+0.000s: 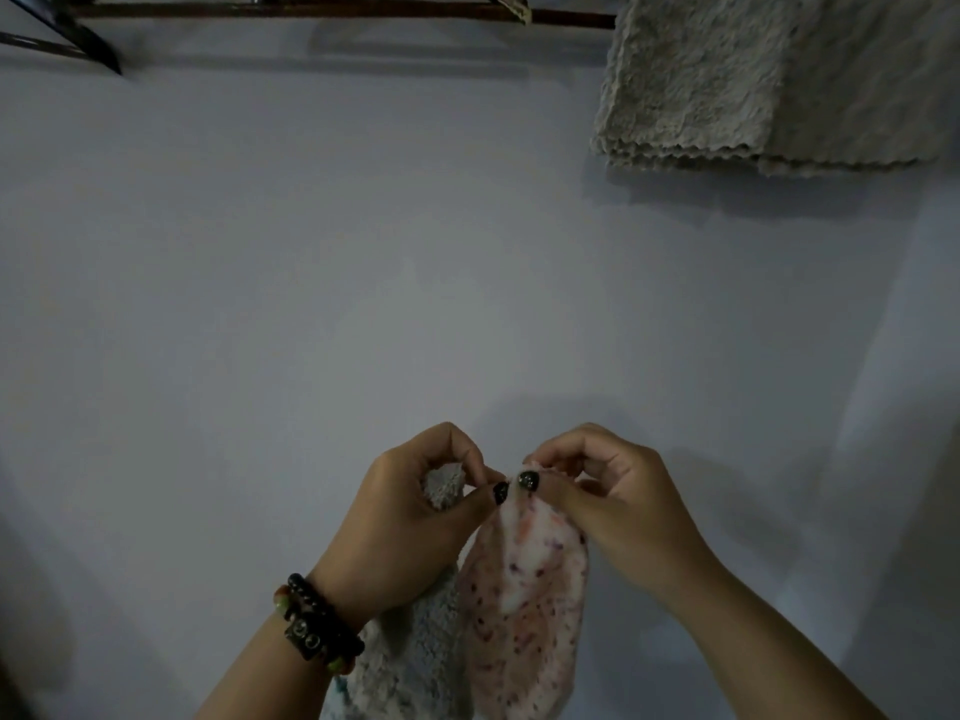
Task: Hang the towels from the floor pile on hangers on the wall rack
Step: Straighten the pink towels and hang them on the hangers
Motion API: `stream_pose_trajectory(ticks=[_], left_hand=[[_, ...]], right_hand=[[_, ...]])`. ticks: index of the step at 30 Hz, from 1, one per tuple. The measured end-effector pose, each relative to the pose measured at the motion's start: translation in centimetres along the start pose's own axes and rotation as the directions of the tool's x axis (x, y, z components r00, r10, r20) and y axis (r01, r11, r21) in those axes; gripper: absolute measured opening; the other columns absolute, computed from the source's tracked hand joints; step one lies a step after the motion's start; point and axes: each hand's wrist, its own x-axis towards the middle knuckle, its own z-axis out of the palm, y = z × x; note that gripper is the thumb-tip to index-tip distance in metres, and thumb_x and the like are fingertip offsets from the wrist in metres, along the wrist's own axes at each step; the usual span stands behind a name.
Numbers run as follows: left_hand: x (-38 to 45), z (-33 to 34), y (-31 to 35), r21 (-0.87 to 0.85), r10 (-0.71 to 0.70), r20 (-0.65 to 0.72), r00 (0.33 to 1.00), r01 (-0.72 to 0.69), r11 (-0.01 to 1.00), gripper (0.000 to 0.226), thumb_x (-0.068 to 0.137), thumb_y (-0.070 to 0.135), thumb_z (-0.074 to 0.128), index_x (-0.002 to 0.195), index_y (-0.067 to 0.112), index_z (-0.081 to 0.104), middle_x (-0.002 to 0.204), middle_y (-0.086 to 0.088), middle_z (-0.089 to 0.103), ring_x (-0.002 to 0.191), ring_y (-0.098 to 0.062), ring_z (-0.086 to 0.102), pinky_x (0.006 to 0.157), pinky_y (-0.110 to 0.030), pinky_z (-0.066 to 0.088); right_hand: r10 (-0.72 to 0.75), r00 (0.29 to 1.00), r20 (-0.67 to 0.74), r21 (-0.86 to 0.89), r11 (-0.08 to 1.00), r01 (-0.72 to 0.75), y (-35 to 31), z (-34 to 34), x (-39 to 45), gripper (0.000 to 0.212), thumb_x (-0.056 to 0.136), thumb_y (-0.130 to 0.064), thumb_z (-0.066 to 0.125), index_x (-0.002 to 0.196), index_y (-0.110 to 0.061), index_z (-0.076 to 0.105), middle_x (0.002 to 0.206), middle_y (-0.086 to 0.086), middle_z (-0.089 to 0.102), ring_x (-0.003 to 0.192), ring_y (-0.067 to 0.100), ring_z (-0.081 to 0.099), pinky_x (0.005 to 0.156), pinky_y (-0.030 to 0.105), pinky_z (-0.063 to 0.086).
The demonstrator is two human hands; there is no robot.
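Observation:
I hold a fluffy pink-and-white speckled towel (524,615) up in front of the wall, pinching its top edge with both hands side by side. My left hand (410,517), with beaded bracelets on the wrist, also grips a pale grey-blue towel (410,662) that hangs beside the pink one. My right hand (608,491) pinches the pink towel's upper corner. The rusty wall rack bar (322,10) runs along the top. Beige towels (727,85) hang from it at the upper right.
A dark hanger (78,41) hangs from the rack at the top left, and another hanger's lower corner (511,2) shows near the top middle. The plain pale wall (311,252) fills the space between my hands and the rack.

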Motion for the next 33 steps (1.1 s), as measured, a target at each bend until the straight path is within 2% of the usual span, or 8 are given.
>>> stream_pose_trajectory(ticks=[5, 11, 15, 21, 25, 27, 31, 33], left_hand=[[-0.8, 0.0, -1.0, 0.044, -0.050, 0.149, 0.988, 0.044, 0.998, 0.004, 0.088, 0.022, 0.069, 0.086, 0.025, 0.071, 0.092, 0.012, 0.072, 0.087, -0.005, 0.068, 0.078, -0.028, 0.053], [-0.7, 2.0, -2.4, 0.180, -0.068, 0.206, 0.976, 0.030, 0.983, 0.016, 0.084, 0.045, 0.070, 0.089, 0.030, 0.071, 0.089, 0.020, 0.071, 0.081, 0.003, 0.065, 0.073, -0.020, 0.050], [0.6, 3.1, -3.7, 0.298, -0.076, 0.164, 0.984, 0.024, 0.954, 0.016, 0.083, 0.044, 0.070, 0.076, 0.030, 0.066, 0.071, 0.016, 0.065, 0.061, 0.000, 0.056, 0.058, -0.012, 0.038], [3.9, 1.8, -2.9, -0.139, -0.237, 0.113, 0.965, 0.252, 0.958, 0.032, 0.087, 0.032, 0.068, 0.071, 0.005, 0.059, 0.057, -0.005, 0.053, 0.052, -0.023, 0.049, 0.057, -0.039, 0.049], [5.5, 1.7, -1.4, 0.040, -0.082, 0.247, 0.965, 0.074, 0.996, 0.049, 0.075, 0.047, 0.071, 0.077, -0.001, 0.057, 0.076, -0.021, 0.063, 0.063, -0.036, 0.058, 0.062, -0.050, 0.052], [6.4, 1.2, -1.0, 0.034, -0.052, 0.309, 0.950, 0.043, 0.998, 0.039, 0.076, 0.038, 0.073, 0.072, 0.002, 0.057, 0.069, -0.013, 0.060, 0.058, -0.026, 0.057, 0.059, -0.044, 0.053], [7.7, 0.2, -0.1, 0.175, 0.042, 0.325, 0.945, -0.104, 0.979, 0.033, 0.078, 0.039, 0.072, 0.064, 0.015, 0.053, 0.053, 0.011, 0.049, 0.048, -0.005, 0.043, 0.051, -0.023, 0.040], [7.9, -0.2, 0.3, 0.155, 0.059, 0.327, 0.943, -0.115, 0.981, 0.030, 0.080, 0.033, 0.073, 0.064, 0.015, 0.054, 0.054, 0.011, 0.051, 0.048, -0.006, 0.046, 0.051, -0.018, 0.040]], right_hand=[[-0.011, 0.994, -0.109, -0.055, 0.998, 0.005, 0.4, -1.0, 0.7, 0.020, 0.077, -0.008, 0.076, 0.075, -0.027, 0.070, 0.086, -0.006, 0.066, 0.079, 0.011, 0.061, 0.067, 0.020, 0.047], [0.036, 0.988, -0.149, -0.046, 0.998, -0.044, 0.7, -2.9, 1.4, 0.012, 0.080, -0.012, 0.074, 0.077, -0.023, 0.071, 0.074, 0.009, 0.067, 0.064, 0.015, 0.057, 0.061, 0.030, 0.045], [0.035, 0.983, -0.181, -0.123, 0.991, -0.058, 1.7, -4.5, 2.0, 0.017, 0.080, -0.007, 0.073, 0.072, -0.020, 0.067, 0.064, -0.010, 0.064, 0.060, 0.003, 0.053, 0.059, 0.019, 0.044], [0.113, 0.977, -0.182, -0.118, 0.984, -0.135, 3.4, -6.7, 1.9, 0.016, 0.082, -0.009, 0.073, 0.071, -0.015, 0.062, 0.061, -0.006, 0.062, 0.062, 0.012, 0.053, 0.063, 0.027, 0.040], [0.132, 0.978, -0.161, -0.004, 0.991, -0.135, 2.7, -6.2, 1.7, 0.016, 0.090, -0.012, 0.063, 0.077, -0.009, 0.055, 0.069, 0.010, 0.059, 0.066, 0.012, 0.050, 0.068, 0.030, 0.041], [0.112, 0.976, -0.188, 0.004, 0.994, -0.113, 2.7, -6.0, 1.6, 0.018, 0.092, -0.021, 0.060, 0.081, -0.010, 0.052, 0.075, 0.023, 0.058, 0.069, 0.017, 0.052, 0.069, 0.035, 0.042], [-0.095, 0.943, -0.319, -0.160, 0.986, 0.046, 3.0, -5.3, 1.1, 0.017, 0.096, -0.018, 0.054, 0.084, -0.019, 0.043, 0.056, -0.007, 0.043, 0.049, 0.009, 0.033, 0.050, 0.027, 0.028], [-0.211, 0.922, -0.324, -0.284, 0.952, 0.118, 3.0, -4.9, 0.8, 0.016, 0.098, -0.016, 0.050, 0.086, -0.021, 0.040, 0.053, -0.008, 0.037, 0.044, 0.006, 0.028, 0.045, 0.025, 0.024]])
